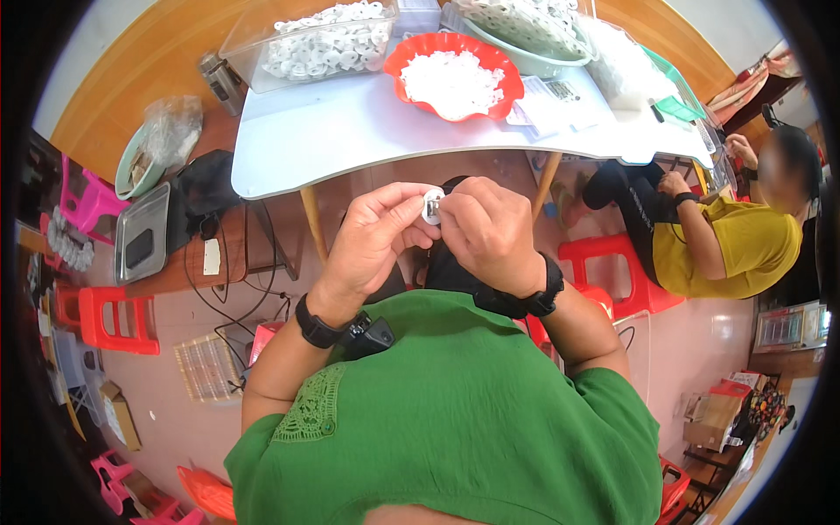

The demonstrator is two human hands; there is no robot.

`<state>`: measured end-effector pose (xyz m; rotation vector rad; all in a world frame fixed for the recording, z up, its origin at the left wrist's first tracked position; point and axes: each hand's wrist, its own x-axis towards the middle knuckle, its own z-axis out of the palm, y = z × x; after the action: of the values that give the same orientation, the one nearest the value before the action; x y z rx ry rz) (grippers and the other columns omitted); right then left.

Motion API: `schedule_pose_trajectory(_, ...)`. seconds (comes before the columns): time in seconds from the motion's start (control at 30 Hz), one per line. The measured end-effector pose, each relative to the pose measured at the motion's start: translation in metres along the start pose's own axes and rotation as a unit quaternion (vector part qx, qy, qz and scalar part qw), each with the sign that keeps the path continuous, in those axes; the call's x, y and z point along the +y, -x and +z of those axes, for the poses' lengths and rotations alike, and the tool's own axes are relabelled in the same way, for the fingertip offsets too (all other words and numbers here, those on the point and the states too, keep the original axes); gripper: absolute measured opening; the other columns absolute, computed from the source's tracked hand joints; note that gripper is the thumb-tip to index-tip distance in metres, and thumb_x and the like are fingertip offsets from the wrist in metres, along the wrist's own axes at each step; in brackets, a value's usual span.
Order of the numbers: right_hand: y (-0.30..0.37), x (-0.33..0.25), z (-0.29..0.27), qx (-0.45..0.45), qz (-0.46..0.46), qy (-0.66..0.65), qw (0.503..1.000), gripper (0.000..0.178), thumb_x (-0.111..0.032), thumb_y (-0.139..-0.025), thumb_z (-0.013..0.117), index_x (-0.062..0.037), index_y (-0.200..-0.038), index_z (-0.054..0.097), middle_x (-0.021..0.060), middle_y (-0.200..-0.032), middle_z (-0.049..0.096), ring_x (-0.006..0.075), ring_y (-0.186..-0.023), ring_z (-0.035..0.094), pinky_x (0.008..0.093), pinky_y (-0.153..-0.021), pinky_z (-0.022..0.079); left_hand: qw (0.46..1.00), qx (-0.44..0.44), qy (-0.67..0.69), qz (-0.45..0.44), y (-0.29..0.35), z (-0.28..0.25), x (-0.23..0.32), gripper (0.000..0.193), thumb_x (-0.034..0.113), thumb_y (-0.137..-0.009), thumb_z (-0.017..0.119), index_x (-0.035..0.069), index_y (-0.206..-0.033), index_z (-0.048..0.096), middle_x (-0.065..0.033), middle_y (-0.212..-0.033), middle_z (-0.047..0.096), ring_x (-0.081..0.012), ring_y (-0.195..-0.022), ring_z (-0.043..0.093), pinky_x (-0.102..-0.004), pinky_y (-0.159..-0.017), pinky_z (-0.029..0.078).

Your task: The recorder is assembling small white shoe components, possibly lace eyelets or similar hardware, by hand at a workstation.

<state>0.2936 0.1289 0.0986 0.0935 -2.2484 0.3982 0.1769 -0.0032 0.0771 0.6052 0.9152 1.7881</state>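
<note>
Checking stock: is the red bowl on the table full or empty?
Full: the red bowl holds a heap of small white pieces.

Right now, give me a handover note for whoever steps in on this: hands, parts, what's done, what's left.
Left hand: pinches the small white part from the left.
Right hand: fingertips on the same part from the right, both hands raised in front of the white table.
Supplies: red bowl of white pieces, clear tray of white rings, another bowl of rings, all on the table.
Done: one part is in hand; its exact state is too small to tell.
Left: the bowl and tray look full, so plenty of pieces remain.
</note>
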Motion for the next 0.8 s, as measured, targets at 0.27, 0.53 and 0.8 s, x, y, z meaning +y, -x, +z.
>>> schedule_pose_trajectory(0.27,-0.003,0.009,-0.004,-0.046,-0.070,0.027,0.996,0.016,-0.007,-0.062,0.062,-0.0033,-0.068,0.048,0.0071,-0.064,0.046,0.0221,-0.054,0.051,0.0334,-0.044,0.041,0.999,-0.017,-0.027,-0.008,0.000,-0.002,-0.001,0.024,0.011,-0.094,0.051,-0.004,-0.112,0.059,-0.0070,-0.090,0.064,-0.0115,-0.075,0.062,-0.0226,-0.067,0.052)
schedule_pose_trajectory(0.53,-0.001,0.012,-0.014,-0.114,-0.027,-0.034,0.993,0.017,0.001,-0.064,0.065,-0.0008,-0.075,0.052,0.0101,-0.070,0.049,0.0276,-0.061,0.053,0.0363,-0.048,0.041,0.999,-0.010,-0.028,-0.017,-0.003,0.001,-0.006,0.024,0.011,-0.094,0.051,-0.004,-0.111,0.059,-0.0069,-0.088,0.064,-0.0116,-0.073,0.062,-0.0223,-0.064,0.051)
schedule_pose_trajectory(0.8,0.011,0.015,-0.007,-0.056,0.036,-0.059,0.996,0.017,0.001,-0.065,0.065,-0.0016,-0.078,0.054,0.0099,-0.069,0.049,0.0277,-0.060,0.054,0.0362,-0.049,0.042,0.998,0.012,-0.064,-0.017,-0.009,0.008,-0.008,0.023,0.010,-0.094,0.051,-0.003,-0.110,0.061,-0.0056,-0.087,0.064,-0.0101,-0.071,0.061,-0.0221,-0.062,0.049)
